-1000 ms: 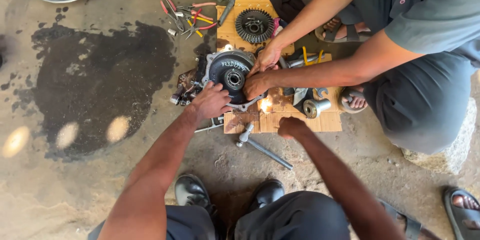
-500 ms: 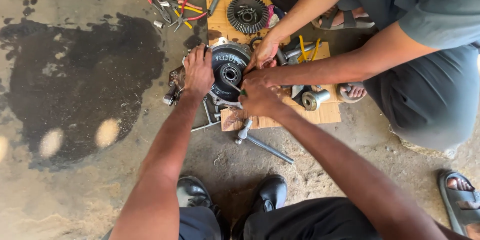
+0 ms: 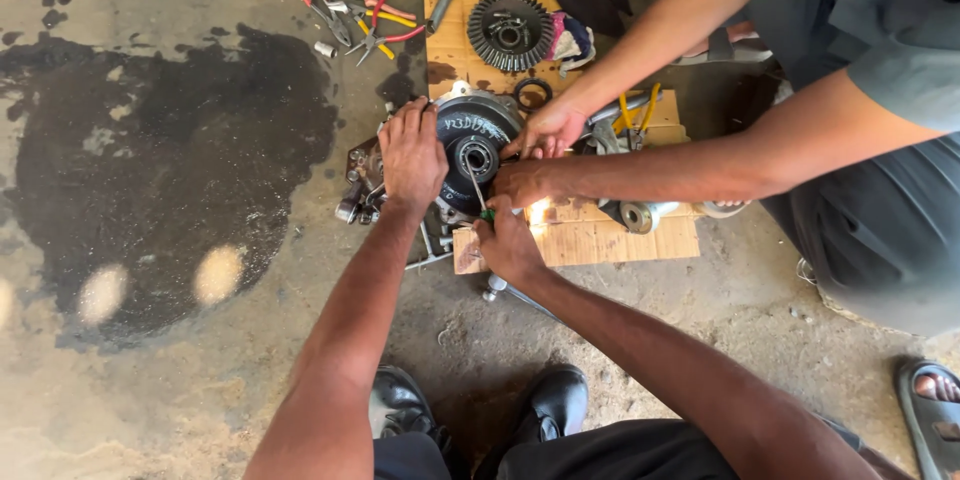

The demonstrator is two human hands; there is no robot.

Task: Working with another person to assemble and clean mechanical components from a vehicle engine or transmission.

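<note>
A dark round gear housing (image 3: 478, 143) with a central bore lies on the concrete floor beside a wooden board (image 3: 590, 238). My left hand (image 3: 410, 152) presses on the housing's left side. My right hand (image 3: 505, 240) grips a thin screwdriver (image 3: 474, 185) with a green handle, its tip pointing into the housing's centre. A co-worker's two hands (image 3: 535, 150) hold the housing from the right.
A large toothed ring gear (image 3: 510, 32) rests on cardboard behind the housing. Pliers and hand tools (image 3: 365, 10) lie at the back left. A dark oil stain (image 3: 170, 150) spreads on the left. A metal cylinder (image 3: 640, 215) sits on the board. My shoes (image 3: 480, 405) are below.
My left hand stayed on the housing's left side. My right hand drew back toward me from the housing and now holds the screwdriver against its centre.
</note>
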